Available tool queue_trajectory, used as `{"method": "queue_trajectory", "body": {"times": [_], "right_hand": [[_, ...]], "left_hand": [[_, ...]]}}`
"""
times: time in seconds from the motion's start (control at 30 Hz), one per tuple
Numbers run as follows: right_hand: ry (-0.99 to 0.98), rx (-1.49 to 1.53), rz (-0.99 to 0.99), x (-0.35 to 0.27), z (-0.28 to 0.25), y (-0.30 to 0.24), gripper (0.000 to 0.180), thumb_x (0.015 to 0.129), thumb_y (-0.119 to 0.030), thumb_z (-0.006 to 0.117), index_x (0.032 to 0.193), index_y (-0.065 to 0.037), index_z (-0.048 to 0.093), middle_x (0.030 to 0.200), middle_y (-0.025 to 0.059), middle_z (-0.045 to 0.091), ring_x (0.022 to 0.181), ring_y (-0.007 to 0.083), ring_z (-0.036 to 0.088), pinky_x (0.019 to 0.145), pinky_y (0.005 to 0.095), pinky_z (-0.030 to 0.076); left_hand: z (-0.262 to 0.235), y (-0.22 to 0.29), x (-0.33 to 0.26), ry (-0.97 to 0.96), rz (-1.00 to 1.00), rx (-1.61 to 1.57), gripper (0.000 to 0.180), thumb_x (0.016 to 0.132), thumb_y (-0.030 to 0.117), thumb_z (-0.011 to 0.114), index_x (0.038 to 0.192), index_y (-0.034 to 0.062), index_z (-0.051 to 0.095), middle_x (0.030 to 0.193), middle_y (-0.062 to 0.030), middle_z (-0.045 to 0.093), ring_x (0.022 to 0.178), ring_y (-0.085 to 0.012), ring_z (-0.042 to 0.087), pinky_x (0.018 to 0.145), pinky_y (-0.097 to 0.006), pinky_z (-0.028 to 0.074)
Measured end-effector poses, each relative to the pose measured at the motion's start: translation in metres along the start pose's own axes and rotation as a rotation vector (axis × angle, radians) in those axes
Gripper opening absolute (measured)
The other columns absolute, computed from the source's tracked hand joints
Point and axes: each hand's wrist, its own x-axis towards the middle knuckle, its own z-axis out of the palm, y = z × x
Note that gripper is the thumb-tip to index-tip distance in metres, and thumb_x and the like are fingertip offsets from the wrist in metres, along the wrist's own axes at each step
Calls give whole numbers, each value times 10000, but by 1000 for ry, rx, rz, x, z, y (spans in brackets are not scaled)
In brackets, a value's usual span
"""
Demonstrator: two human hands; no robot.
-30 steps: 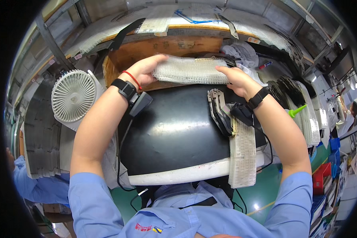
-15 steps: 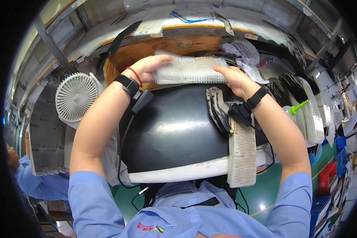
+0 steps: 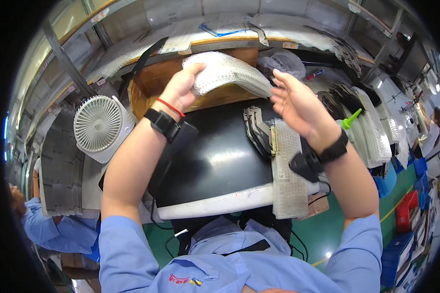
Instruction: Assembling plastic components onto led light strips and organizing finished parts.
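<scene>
My left hand [image 3: 182,87] grips one end of a stack of thin, translucent white patterned sheets [image 3: 226,72]. The stack is raised over the far edge of the black work surface [image 3: 205,156], and its free right end bends downward. My right hand [image 3: 297,105] is apart from it, fingers loosely spread, with nothing visible in it. Below that hand lies another strip-shaped stack of pale sheets [image 3: 288,176], overhanging the near white edge. Several dark and silvery angled metal pieces [image 3: 257,129] rest just left of this strip.
A white fan [image 3: 98,124] stands at the left beside grey stacked sheets [image 3: 63,166]. Behind the work surface is a brown wooden box [image 3: 146,93]. To the right are a bottle with a green nozzle [image 3: 351,119] and more sheet stacks [image 3: 371,132]. Another person [image 3: 49,227] is at far left.
My right hand has let go of the sheet stack and moved right and down, opening. The left hand has raised its end, so the stack now sags at the right.
</scene>
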Motion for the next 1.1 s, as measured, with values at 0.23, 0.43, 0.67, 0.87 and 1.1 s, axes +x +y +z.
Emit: {"method": "queue_trajectory", "body": {"times": [0.23, 0.43, 0.67, 0.87, 1.1], "right_hand": [[-247, 561, 179, -79, 22, 27, 1066, 851, -669, 451, 1418, 117, 6, 1461, 315, 159, 1331, 396, 298, 1090, 507, 254], [-449, 804, -52, -136, 47, 33, 749, 892, -636, 415, 1337, -35, 423, 1290, 158, 524, 1202, 276, 497, 1047, 445, 355], [-572, 943, 75, -182, 45, 77, 549, 923, -396, 535, 1312, -22, 436, 1141, 66, 589, 890, 140, 579, 741, 258, 504], [-665, 1085, 178, -215, 58, 129, 732, 896, -512, 489, 1448, -95, 253, 1282, 127, 514, 1065, 266, 588, 813, 396, 551], [-783, 1074, 300, -218, 49, 194, 770, 869, -335, 573, 1478, -93, 168, 1396, 141, 413, 1218, 293, 477, 957, 477, 465]], "left_hand": [[84, -28, -108, -125, 444, -100, 306, 891, 95, 552, 1175, -19, 531, 1113, -103, 613, 1005, -192, 599, 901, -339, 472], [87, -52, -241, -60, 900, 597, 427, 804, 67, 682, 1182, -28, 507, 1119, -127, 601, 1012, -191, 592, 892, -326, 457], [77, -48, -309, -856, 710, 364, 1025, 652, 431, 840, 1386, 73, 220, 1348, -219, 434, 1201, -322, 492, 1002, -461, 369], [72, -27, -275, -304, 424, 325, 1306, 556, 718, 736, 1475, 58, 84, 1482, -151, 248, 1347, -275, 279, 1073, -421, 243], [89, -41, -223, -490, 257, 417, 1039, 806, 233, 724, 1461, -12, -44, 1384, -233, 352, 1271, -256, 388, 1036, -358, 349]]}}
